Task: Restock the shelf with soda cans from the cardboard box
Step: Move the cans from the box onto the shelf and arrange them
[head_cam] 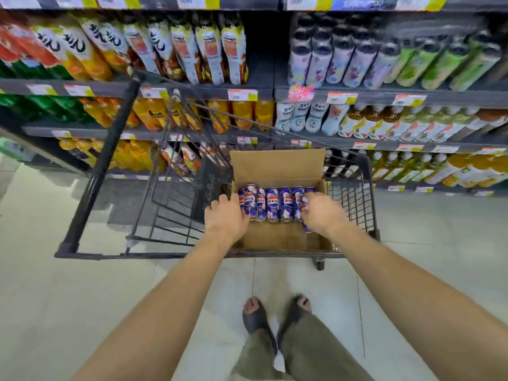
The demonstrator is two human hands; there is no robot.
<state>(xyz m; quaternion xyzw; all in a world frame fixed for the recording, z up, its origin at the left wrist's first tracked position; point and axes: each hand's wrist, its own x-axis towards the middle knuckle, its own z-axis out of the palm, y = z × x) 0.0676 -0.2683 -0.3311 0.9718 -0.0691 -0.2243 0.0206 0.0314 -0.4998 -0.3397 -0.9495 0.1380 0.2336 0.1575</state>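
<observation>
Cans [273, 204] are stood in a single row across the middle of the box [277, 166]. The near half of the box floor is bare, so much of the stock is judged to be out already. About seven cans are left to be shelved.

The box is carried in the cart [104, 160], which is parked in front of the shelf [384, 99] beyond the box. No matching cans can be made out on the shelf, and the slot meant for them is not shown.

The left hand [226, 218] is closed round the left can [248, 206] at the left end of the row. The right hand [321, 213] is wrapped round the right can [304, 206] at the right end, and that can is tipped toward the near side of the box. Both cans are still inside the box, so the step in hand is judged to be the lift.
</observation>
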